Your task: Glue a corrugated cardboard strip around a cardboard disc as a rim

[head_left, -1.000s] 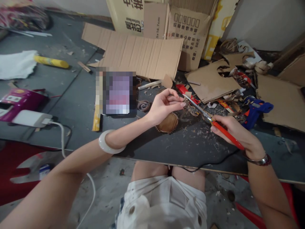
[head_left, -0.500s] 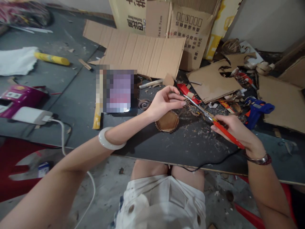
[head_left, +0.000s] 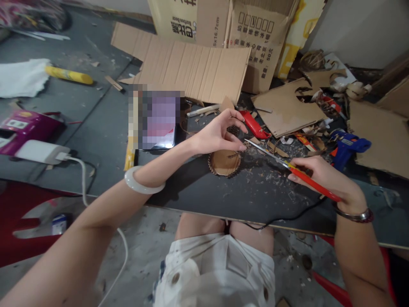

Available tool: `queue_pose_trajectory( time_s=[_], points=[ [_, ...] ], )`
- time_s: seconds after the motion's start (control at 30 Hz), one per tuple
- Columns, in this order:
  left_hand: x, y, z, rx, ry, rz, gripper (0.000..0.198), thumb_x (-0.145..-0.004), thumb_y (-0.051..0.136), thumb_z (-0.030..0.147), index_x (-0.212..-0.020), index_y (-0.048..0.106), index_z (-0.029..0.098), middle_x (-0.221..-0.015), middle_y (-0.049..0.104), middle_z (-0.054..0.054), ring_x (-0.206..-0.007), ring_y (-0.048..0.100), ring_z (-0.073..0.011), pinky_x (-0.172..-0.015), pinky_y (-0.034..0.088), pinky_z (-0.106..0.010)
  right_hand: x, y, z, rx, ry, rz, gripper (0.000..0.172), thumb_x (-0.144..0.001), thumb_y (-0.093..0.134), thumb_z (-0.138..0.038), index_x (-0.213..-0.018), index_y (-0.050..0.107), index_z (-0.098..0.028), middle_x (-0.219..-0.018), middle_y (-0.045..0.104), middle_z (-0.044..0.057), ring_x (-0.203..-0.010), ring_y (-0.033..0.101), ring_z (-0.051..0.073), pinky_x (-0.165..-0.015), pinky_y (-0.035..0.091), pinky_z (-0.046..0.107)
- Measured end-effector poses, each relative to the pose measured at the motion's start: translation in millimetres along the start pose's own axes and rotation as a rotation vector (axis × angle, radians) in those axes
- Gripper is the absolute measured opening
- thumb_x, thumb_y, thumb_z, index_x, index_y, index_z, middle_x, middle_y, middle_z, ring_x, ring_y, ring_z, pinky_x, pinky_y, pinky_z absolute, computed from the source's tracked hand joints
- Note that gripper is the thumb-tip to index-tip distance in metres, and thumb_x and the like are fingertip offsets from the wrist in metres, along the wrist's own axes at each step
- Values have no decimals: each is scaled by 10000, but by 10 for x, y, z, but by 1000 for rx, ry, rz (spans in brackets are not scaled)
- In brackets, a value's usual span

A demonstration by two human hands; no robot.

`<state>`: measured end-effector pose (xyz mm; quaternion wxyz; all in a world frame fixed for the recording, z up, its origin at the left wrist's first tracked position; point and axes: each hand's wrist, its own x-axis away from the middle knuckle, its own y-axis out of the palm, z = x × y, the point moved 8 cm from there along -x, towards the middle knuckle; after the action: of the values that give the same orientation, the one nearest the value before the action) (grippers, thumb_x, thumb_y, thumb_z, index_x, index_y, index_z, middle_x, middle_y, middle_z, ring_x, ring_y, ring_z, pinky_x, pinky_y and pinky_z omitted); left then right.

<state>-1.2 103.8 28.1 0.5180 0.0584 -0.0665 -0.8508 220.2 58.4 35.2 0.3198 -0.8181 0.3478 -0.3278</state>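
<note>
Gripping red-handled tool [head_left: 308,182] in right hand [head_left: 322,174]; left hand [head_left: 220,134] above disc [head_left: 224,164].

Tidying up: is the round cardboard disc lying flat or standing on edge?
Lying flat: the disc shows its whole face upward on the dark board.

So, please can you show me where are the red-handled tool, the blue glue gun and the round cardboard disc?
Red-handled tool [head_left: 315,184]: head view, on the red handle.
Blue glue gun [head_left: 347,147]: head view, on the blue body.
Round cardboard disc [head_left: 224,163]: head view, on its flat middle.
</note>
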Motion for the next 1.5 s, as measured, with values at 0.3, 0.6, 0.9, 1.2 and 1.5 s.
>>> queue_pose_trajectory(
  time_s=[0.3, 0.6, 0.9, 1.2, 1.5],
  points=[
    [40, 124, -37, -67, 2, -179, 638, -599, 849, 215, -1081, 431, 212, -1039, 591, -30, -694, 708, -127, -643, 588, -220, 52, -58, 144, -32, 54, -28, 403, -742, 660, -579, -688, 571, -190, -615, 534, -21, -567, 456, 117, -522, 336, 247],
    [253, 604, -52, -110, 64, -198, 561, -705, 760, 147, -1092, 365, 243, -1150, 521, -50, -724, 712, -115, -655, 612, -213, -169, 108, -89, -537, -35, 270, 317, -683, 752, -453, -745, 574, -198, -722, 633, 8, -508, 542, 117, -454, 443, 264],
    [310, 670, -169, -227, 85, -184, 506, -731, 735, 167, -1102, 395, 216, -1144, 530, -81, -733, 708, -134, -674, 618, -267, -217, 383, -247, -642, -118, 271, 337, -666, 782, -298, -907, 559, -225, -821, 689, 8, -642, 645, 145, -615, 551, 290],
    [310, 633, -170, -291, 86, -123, 511, -743, 733, 186, -1129, 400, 215, -1111, 542, -68, -724, 705, -121, -657, 593, -229, -235, 346, -265, -641, -108, 270, 244, -694, 733, -254, -855, 559, -199, -861, 701, 33, -714, 658, 154, -695, 552, 309],
    [307, 608, -159, -340, 67, -63, 500, -729, 745, 209, -1100, 409, 209, -1064, 572, -45, -740, 721, -135, -626, 573, -190, -256, 322, -278, -642, -135, 272, 228, -686, 721, -240, -842, 563, -192, -849, 709, 34, -729, 661, 161, -712, 541, 314]
  ],
)
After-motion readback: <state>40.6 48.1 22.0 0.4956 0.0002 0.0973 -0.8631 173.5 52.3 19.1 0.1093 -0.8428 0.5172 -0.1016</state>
